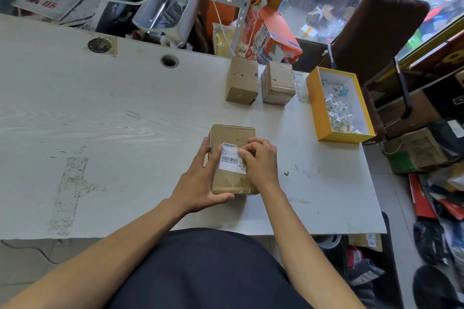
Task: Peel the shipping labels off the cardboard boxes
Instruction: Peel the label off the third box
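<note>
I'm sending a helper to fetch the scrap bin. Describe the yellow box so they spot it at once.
Start at the pale table and go to its right edge, past the two small cardboard boxes standing at the back. The yellow box lies there, open-topped, white inside, holding crumpled white paper scraps. It is the only yellow, lidless box on the table; the others are plain brown and closed.

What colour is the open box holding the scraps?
Yellow outside, white inside: the open box, head view.
</note>
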`<state>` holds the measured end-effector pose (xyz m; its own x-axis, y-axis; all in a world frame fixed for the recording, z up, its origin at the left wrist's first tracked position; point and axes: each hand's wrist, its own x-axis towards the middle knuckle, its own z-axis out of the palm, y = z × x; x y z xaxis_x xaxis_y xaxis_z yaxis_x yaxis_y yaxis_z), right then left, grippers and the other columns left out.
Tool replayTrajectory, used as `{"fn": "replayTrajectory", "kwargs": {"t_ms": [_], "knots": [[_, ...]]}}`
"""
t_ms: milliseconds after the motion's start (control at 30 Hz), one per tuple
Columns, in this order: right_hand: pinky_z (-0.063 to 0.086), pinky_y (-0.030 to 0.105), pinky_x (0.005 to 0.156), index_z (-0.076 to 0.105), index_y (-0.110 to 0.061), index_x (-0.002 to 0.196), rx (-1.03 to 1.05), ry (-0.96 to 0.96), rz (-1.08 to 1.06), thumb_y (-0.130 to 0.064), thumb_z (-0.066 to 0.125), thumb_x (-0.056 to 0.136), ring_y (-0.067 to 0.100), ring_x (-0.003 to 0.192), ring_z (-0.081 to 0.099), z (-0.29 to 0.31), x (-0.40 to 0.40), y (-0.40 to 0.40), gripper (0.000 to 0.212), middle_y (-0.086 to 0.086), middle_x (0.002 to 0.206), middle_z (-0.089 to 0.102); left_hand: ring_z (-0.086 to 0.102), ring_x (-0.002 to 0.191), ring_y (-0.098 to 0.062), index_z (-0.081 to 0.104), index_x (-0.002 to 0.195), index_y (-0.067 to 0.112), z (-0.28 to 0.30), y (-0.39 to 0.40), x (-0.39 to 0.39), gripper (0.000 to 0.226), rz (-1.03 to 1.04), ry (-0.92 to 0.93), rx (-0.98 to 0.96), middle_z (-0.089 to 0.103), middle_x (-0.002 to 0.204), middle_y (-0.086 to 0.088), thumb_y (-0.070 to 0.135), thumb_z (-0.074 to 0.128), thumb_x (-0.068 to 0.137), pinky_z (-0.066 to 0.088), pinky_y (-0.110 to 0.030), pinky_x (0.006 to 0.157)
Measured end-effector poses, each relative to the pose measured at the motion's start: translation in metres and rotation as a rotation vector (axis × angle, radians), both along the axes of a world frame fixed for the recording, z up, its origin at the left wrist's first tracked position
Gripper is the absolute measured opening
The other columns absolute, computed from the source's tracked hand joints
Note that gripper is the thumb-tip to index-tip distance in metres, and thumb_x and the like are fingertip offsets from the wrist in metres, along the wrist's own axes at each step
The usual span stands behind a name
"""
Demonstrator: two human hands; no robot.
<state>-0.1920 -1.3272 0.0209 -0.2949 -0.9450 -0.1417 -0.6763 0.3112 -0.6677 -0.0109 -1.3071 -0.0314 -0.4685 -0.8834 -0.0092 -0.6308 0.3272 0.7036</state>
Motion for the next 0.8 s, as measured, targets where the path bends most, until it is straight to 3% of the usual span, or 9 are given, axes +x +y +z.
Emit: {"fn": "replayTrajectory", "kwargs": {"t_ms": [100,800], "knots": [[0.029,0.021,0.090,0.073,-0.016,0.085,0.001,0.003,-0.003,-0.021,0.066,0.087,0.012,0.114,0.040,0.0008,0.0004,0.0002,0.009,-0.005,0.117,0.058,0.015,0.149,-0.016,-0.013,0.153,0.044,0.0002,0.0004,0.0004,0.126,-0.001,0.007,0.016,-0.015,0.165,0.008,0.073,0.068,0.061,0.052,-0.038,0.089],[0.029,0.016,0.087,0.072,-0.014,0.087,-0.026,-0.013,-0.010,-0.020,0.063,0.089,0.010,0.112,0.037,-0.0034,0.0017,0.0029,0.010,-0.004,0.118,0.056,0.012,0.150,-0.015,-0.008,0.156,0.037,0.0003,0.0015,-0.0004,0.127,0.017,-0.026,0.032,-0.012,0.165,0.008,0.068,0.074,0.064,0.050,-0.040,0.093]]}}
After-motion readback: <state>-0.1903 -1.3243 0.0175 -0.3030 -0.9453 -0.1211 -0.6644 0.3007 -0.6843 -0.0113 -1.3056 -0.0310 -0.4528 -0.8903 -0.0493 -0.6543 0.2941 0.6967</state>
